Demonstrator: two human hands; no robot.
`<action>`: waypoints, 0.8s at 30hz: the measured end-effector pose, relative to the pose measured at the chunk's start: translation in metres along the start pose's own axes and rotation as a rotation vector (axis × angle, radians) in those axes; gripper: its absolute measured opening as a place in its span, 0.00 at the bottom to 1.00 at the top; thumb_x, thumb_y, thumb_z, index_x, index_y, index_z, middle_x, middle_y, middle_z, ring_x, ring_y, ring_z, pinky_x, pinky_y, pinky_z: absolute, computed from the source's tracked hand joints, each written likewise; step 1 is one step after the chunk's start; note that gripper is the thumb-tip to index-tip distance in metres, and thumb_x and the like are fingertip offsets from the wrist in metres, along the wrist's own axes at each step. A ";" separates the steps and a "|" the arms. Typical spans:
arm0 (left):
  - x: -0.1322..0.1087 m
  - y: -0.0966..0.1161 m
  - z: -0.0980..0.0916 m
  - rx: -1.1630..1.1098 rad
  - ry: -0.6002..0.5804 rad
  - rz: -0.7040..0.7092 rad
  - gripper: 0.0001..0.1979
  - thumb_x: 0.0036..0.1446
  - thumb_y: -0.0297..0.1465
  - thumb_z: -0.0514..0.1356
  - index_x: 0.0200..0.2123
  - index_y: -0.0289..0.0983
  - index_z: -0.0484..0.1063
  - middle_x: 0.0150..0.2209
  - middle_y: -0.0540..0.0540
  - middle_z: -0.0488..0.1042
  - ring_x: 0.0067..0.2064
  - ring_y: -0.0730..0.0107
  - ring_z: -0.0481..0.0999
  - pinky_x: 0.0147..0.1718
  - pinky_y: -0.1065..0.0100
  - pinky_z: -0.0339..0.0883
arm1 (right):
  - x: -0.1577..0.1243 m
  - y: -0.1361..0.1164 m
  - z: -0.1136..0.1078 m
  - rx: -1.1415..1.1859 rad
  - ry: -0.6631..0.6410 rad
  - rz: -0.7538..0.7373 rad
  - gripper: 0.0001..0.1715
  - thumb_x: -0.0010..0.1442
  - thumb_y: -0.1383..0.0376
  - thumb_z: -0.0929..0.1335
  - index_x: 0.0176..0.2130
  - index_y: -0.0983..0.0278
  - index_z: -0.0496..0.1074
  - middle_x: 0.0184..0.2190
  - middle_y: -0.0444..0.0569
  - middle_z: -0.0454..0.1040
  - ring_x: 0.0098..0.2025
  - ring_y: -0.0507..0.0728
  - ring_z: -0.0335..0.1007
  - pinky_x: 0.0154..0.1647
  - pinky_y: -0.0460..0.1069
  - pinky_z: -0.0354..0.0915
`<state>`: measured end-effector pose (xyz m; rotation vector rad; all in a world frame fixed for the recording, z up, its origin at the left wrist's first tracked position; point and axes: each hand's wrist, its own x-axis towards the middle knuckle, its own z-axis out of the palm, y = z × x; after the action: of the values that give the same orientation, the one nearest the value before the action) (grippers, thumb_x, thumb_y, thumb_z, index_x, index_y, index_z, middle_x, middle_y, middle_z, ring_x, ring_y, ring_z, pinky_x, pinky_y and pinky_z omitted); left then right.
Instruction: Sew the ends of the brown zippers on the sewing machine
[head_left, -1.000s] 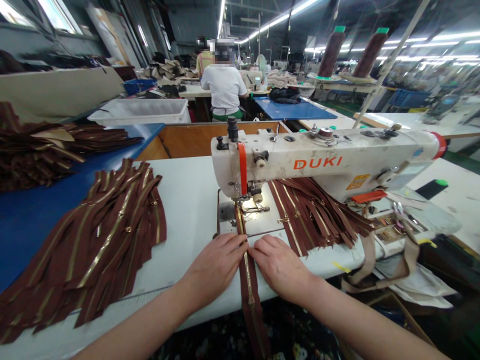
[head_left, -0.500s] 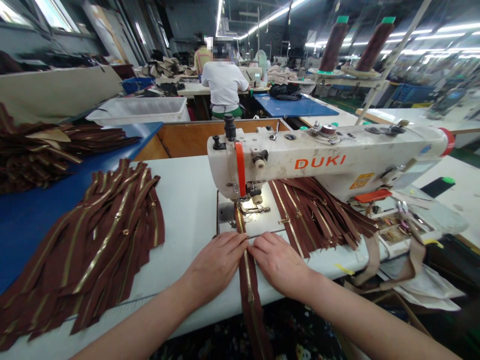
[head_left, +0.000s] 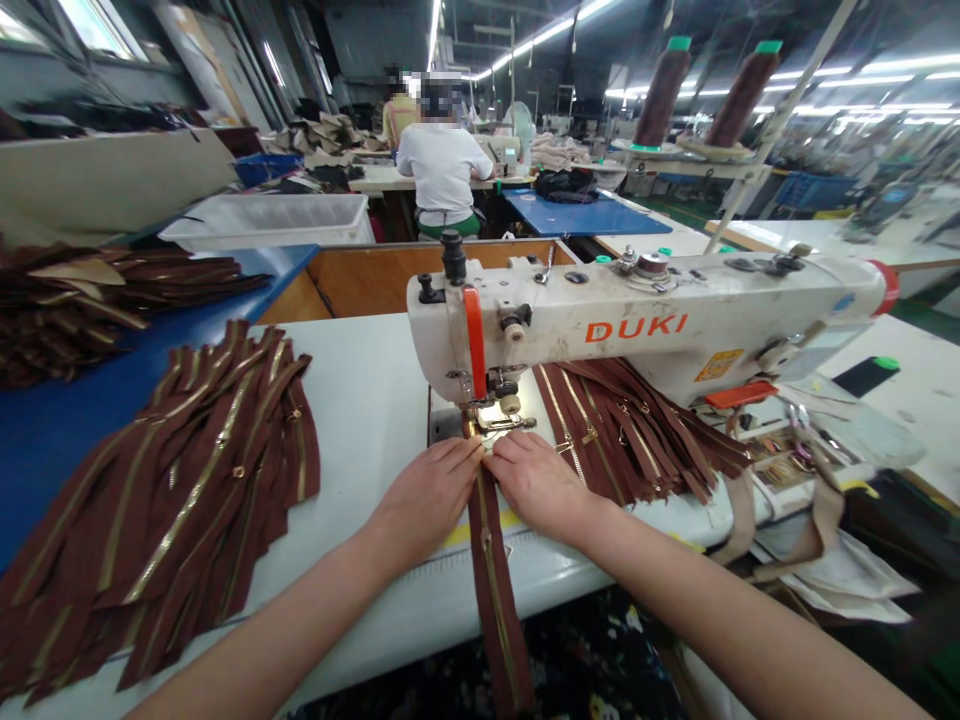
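A brown zipper with metal teeth runs from under the needle area of the white sewing machine toward me and hangs over the table's front edge. My left hand pinches its left side just in front of the presser foot. On the opposite side, my right hand grips it with curled fingers, the fingertips of both hands almost meeting. The zipper's slider shows below my hands. The stretch right under my fingers is hidden.
Brown zippers lie heaped on the left of the table, and another bunch lies behind my right hand. A tray of small tools sits at the right. Thread cones stand above. A person in white sits ahead.
Both hands have moved forward, closer to the presser foot, and the zipper has slid forward with them. Its slider is now farther from me. The view has shifted slightly.
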<state>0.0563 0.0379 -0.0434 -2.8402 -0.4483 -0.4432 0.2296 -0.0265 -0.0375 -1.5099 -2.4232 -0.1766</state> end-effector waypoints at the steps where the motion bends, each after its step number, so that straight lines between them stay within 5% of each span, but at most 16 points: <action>1: 0.000 0.000 0.001 0.001 0.019 -0.021 0.19 0.64 0.24 0.43 0.45 0.28 0.72 0.48 0.37 0.76 0.51 0.62 0.73 0.52 0.60 0.66 | 0.003 0.002 0.001 0.000 0.002 0.005 0.06 0.63 0.70 0.63 0.38 0.67 0.70 0.36 0.50 0.69 0.42 0.58 0.60 0.44 0.52 0.60; 11: -0.006 0.001 0.004 0.001 0.107 -0.068 0.21 0.65 0.25 0.41 0.46 0.28 0.72 0.46 0.37 0.76 0.51 0.61 0.73 0.50 0.57 0.68 | 0.018 0.004 0.006 0.031 0.029 0.122 0.10 0.63 0.70 0.63 0.43 0.68 0.70 0.38 0.51 0.70 0.42 0.59 0.61 0.45 0.53 0.61; 24: -0.006 0.001 0.002 -0.031 0.135 -0.087 0.20 0.66 0.27 0.42 0.44 0.27 0.73 0.45 0.36 0.76 0.51 0.59 0.72 0.52 0.57 0.65 | 0.014 0.000 0.005 0.024 0.054 0.155 0.10 0.63 0.72 0.62 0.38 0.67 0.72 0.34 0.50 0.69 0.40 0.59 0.61 0.44 0.52 0.61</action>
<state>0.0520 0.0357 -0.0479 -2.8058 -0.5441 -0.6589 0.2234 -0.0133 -0.0387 -1.6521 -2.2477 -0.1531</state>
